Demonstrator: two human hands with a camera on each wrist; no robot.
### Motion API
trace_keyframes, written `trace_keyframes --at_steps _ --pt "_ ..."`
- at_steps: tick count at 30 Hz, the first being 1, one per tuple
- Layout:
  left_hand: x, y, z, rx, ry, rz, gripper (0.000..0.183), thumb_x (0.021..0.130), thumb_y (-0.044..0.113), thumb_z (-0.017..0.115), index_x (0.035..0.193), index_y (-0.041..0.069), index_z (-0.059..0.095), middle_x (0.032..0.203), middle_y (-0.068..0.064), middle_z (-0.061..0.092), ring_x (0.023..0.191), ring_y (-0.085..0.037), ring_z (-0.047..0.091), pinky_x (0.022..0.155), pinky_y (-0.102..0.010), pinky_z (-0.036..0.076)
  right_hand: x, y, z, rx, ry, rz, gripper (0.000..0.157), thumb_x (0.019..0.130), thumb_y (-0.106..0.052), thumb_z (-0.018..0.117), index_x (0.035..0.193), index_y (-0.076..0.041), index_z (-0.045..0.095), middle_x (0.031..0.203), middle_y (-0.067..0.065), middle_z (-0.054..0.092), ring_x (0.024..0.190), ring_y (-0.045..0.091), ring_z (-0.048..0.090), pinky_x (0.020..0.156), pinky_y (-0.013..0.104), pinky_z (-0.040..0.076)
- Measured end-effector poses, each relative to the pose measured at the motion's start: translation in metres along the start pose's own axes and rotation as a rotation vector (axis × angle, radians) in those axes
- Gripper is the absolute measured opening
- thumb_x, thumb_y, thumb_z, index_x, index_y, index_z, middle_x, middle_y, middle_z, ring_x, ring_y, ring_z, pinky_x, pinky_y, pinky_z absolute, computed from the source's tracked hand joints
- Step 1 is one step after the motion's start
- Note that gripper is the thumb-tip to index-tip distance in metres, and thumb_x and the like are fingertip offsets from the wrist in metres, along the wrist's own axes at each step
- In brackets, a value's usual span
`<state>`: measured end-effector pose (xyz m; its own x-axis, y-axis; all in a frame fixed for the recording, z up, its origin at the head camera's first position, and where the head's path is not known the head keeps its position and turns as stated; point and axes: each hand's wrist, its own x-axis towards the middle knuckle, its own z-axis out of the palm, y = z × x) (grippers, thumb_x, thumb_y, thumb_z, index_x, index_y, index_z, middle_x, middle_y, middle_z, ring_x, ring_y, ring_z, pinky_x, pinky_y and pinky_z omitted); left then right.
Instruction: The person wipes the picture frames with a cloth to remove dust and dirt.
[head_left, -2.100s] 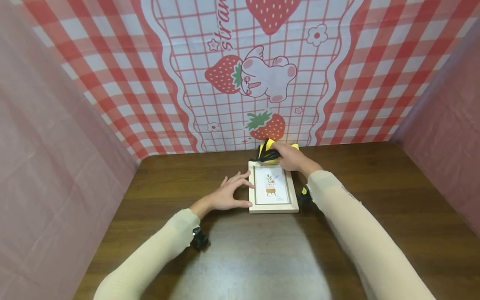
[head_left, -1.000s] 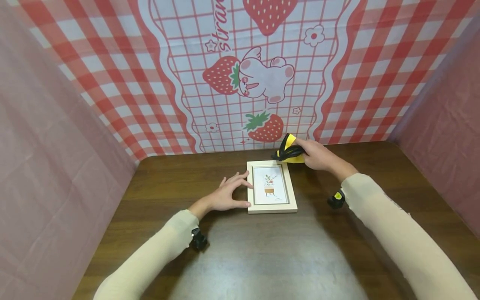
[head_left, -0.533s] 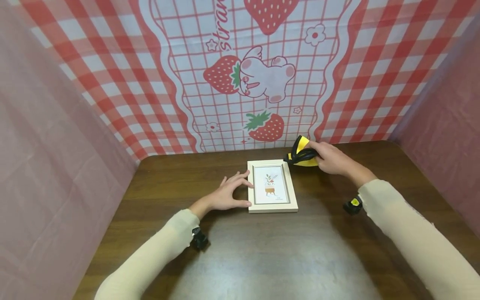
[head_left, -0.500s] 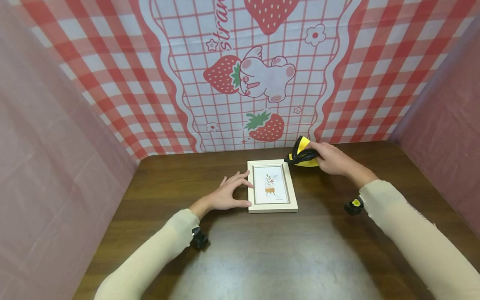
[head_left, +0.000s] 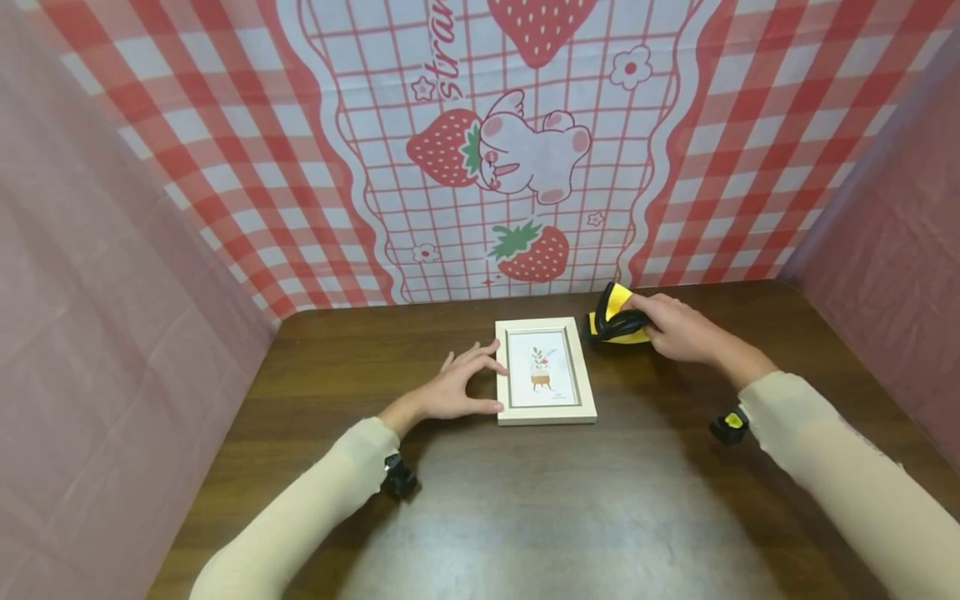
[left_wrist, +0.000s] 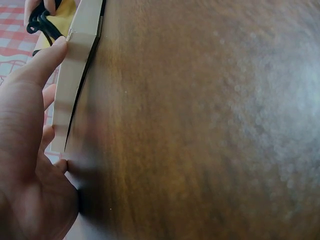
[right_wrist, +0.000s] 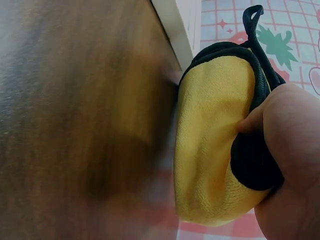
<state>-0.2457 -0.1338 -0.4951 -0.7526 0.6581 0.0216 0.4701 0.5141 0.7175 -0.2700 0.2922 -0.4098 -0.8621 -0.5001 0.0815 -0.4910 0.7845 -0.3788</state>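
Observation:
A cream picture frame (head_left: 546, 414) with a plant-pot print lies flat on the brown table. Along its left side, my left hand (head_left: 453, 390) touches the edge with spread thumb and fingertips; the left wrist view has the thumb on the frame's side (left_wrist: 75, 65). My right hand (head_left: 686, 329) grips a bunched yellow cleaning cloth (head_left: 624, 337) with black edging, just off the frame's upper right corner. Up close in the right wrist view, the plush cloth (right_wrist: 212, 135) is folded, its black hanging loop sticking up and the thumb pressed into it.
A red-and-white checked strawberry cloth (head_left: 525, 167) hangs behind the table's back edge. Pink drapes (head_left: 97, 292) close off both sides. Bare wooden table (head_left: 517, 517) lies in front of the frame. A small black wrist camera (head_left: 400, 477) sits at each cuff.
My right hand has carried the yellow cloth from the frame's top edge off to the right, past its corner, and slightly nearer. The left hand and the frame stay put.

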Motion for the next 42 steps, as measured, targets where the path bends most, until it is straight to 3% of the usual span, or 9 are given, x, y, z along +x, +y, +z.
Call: trace_keyframes --at_steps 5,12,15,24,26,29,32,36,42 --pt "0.001 -0.007 0.001 0.021 0.011 0.007 0.065 0.095 0.069 0.081 0.146 0.031 0.066 0.191 -0.004 0.023 0.178 -0.048 0.012 0.134 -0.087 -0.005 -0.004 0.002 0.007 -0.015 0.003 -0.024 0.04 0.099 0.012 0.061 0.136 0.001 0.066 0.134 0.028 0.074 0.129 0.048 0.068 0.113 0.075 0.055" --pt "-0.002 0.012 -0.004 0.018 -0.027 -0.048 0.055 0.1 0.042 0.084 0.149 0.024 0.065 0.191 -0.006 0.02 0.179 -0.045 0.008 0.137 -0.081 -0.009 -0.008 0.002 0.017 -0.048 -0.024 -0.032 0.035 0.098 0.012 0.065 0.129 -0.002 0.07 0.132 0.023 0.076 0.134 0.051 0.065 0.115 0.076 0.053" --pt "-0.002 0.015 -0.004 0.024 -0.03 -0.055 0.055 0.101 0.04 0.084 0.15 0.023 0.064 0.192 -0.006 0.02 0.179 -0.044 0.008 0.138 -0.081 -0.009 -0.012 0.0 0.018 -0.068 -0.054 -0.029 0.035 0.098 0.012 0.067 0.129 -0.004 0.07 0.137 0.025 0.075 0.139 0.054 0.062 0.117 0.079 0.051" --pt "-0.002 -0.001 0.002 -0.012 0.007 -0.015 0.059 0.097 0.063 0.082 0.145 0.032 0.066 0.191 -0.003 0.022 0.178 -0.047 0.01 0.136 -0.083 -0.01 -0.025 -0.006 0.019 -0.066 -0.175 -0.028 0.048 0.096 0.014 0.07 0.138 -0.007 0.07 0.162 0.029 0.061 0.164 0.062 0.036 0.125 0.081 0.039" --pt "-0.002 0.001 0.001 0.0 -0.004 -0.028 0.059 0.099 0.059 0.082 0.147 0.03 0.065 0.191 -0.004 0.021 0.179 -0.046 0.009 0.137 -0.082 -0.01 -0.027 -0.007 0.019 -0.052 -0.197 -0.026 0.047 0.094 0.012 0.073 0.135 -0.011 0.071 0.163 0.026 0.062 0.167 0.062 0.03 0.128 0.081 0.035" --pt "-0.001 -0.001 0.002 0.003 -0.005 -0.037 0.058 0.099 0.056 0.083 0.148 0.03 0.065 0.192 -0.002 0.02 0.18 -0.042 0.008 0.138 -0.079 -0.011 -0.03 -0.007 0.022 -0.053 -0.205 -0.04 0.04 0.094 0.002 0.081 0.129 -0.015 0.071 0.165 0.027 0.06 0.168 0.063 0.026 0.129 0.082 0.033" --pt "-0.001 0.002 0.0 0.01 -0.005 -0.035 0.06 0.099 0.057 0.082 0.149 0.028 0.065 0.192 -0.003 0.019 0.18 -0.043 0.009 0.138 -0.08 -0.01 -0.032 -0.007 0.027 -0.062 -0.174 -0.057 0.032 0.098 -0.02 0.085 0.126 -0.016 0.071 0.166 0.027 0.059 0.168 0.065 0.021 0.127 0.085 0.033" --pt "-0.001 0.0 0.0 0.019 0.008 -0.006 0.061 0.1 0.061 0.079 0.149 0.026 0.064 0.191 -0.008 0.021 0.178 -0.047 0.011 0.135 -0.085 -0.007 -0.032 -0.006 0.033 -0.051 -0.132 -0.045 0.034 0.104 -0.042 0.079 0.126 -0.017 0.071 0.169 0.026 0.055 0.169 0.066 0.016 0.127 0.087 0.032" --pt "-0.002 0.005 -0.003 0.003 0.005 0.001 0.063 0.097 0.063 0.081 0.146 0.027 0.066 0.191 -0.008 0.022 0.177 -0.05 0.012 0.134 -0.086 -0.007 -0.027 -0.004 0.037 -0.046 -0.118 -0.043 0.025 0.109 -0.039 0.073 0.12 -0.017 0.072 0.165 0.026 0.058 0.168 0.067 0.02 0.13 0.084 0.031"
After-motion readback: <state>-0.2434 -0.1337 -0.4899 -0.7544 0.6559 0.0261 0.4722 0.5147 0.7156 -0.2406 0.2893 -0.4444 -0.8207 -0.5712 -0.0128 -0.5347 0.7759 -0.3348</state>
